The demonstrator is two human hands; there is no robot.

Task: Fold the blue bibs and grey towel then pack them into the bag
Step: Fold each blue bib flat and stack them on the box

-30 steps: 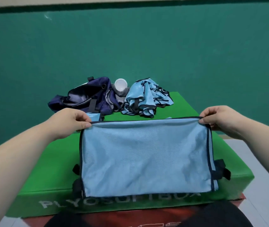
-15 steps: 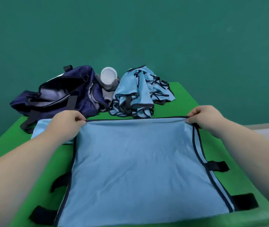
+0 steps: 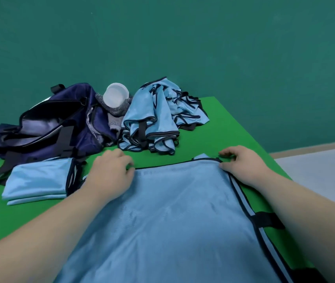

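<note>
Blue bib (image 3: 172, 211) lies spread flat across the lower centre of the frame on the green platform (image 3: 234, 123), its dark-trimmed far edge running between the two hands. The left hand (image 3: 111, 172) sits on the far left corner with fingers curled down over the hem, apparently pinching it. The right hand (image 3: 244, 166) nips the far right corner between thumb and forefinger, the other fingers loosely bent. The step in hand looks like the first fold of this bib, now laid out. At left centre a folded bib (image 3: 38, 180) already rests just beside the left forearm, so folding is under way but far from finished. A crumpled pile of bibs (image 3: 154, 119) waits at upper centre. The grey towel (image 3: 114, 119) is bunched between that pile and the open navy bag (image 3: 40, 129) at upper left, with a white cup (image 3: 115, 96) sitting on it. Nothing blue shows in the bag's opening. The next move probably calls for lifting both corners together and bringing the far edge evenly toward the near one, keeping the black side straps tucked in.
</note>
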